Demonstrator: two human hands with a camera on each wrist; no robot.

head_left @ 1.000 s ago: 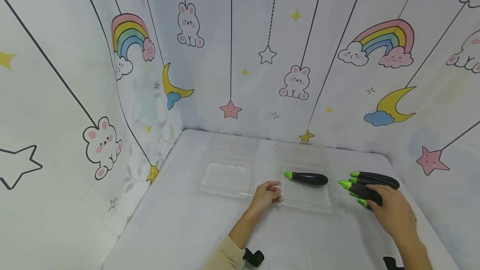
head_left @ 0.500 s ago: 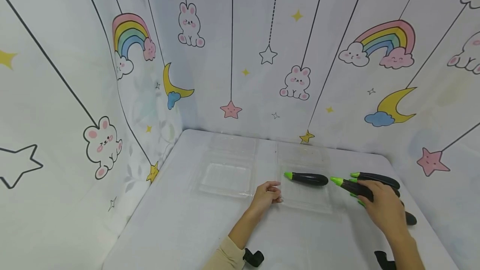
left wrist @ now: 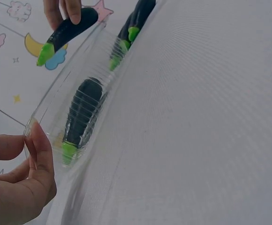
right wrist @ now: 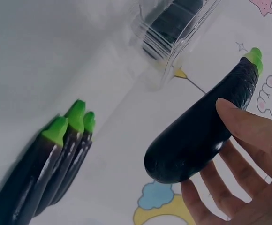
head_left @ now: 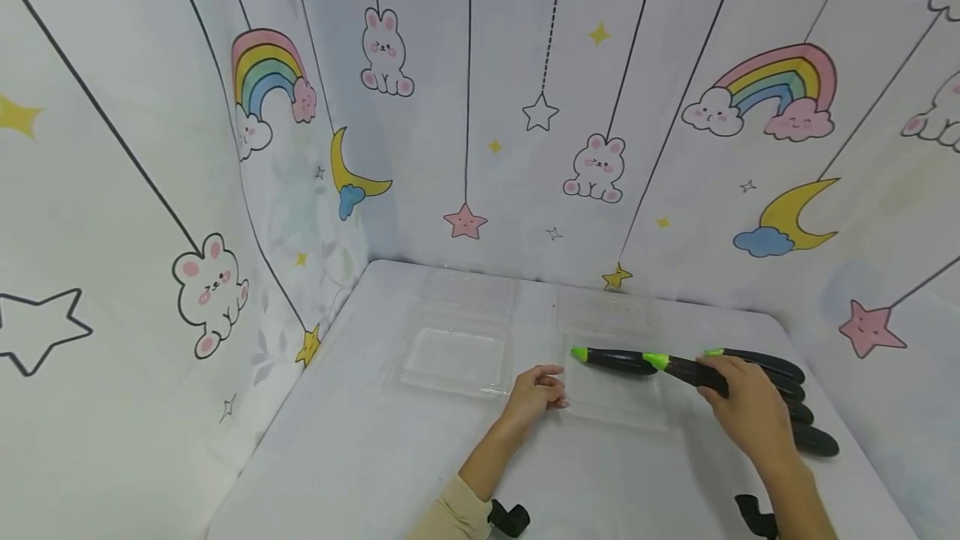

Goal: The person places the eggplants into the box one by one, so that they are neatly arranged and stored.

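Observation:
My right hand (head_left: pixel 750 415) grips a dark eggplant (head_left: pixel 693 372) with a green stem end, raised above the right side of an open clear plastic box (head_left: pixel 615 417). In the right wrist view, thumb and fingers hold this eggplant (right wrist: pixel 197 126) from either side. Another eggplant (head_left: pixel 615 360) lies inside the box, its green end to the left. At the box's left edge is my left hand (head_left: pixel 534 394). The left wrist view shows its thumb and finger pinching the box's clear rim (left wrist: pixel 29 125).
Several more eggplants (head_left: pixel 813 440) lie side by side at the right of the white table (head_left: pixel 360 457). A second clear plastic box (head_left: pixel 453 359) stands open on the left. Behind the table hangs a cloth (head_left: pixel 510 182) printed with rabbits, stars and rainbows.
My right hand has lifted the eggplant from the group at the right and carried it leftward to the box. My left hand stays at the box's edge.

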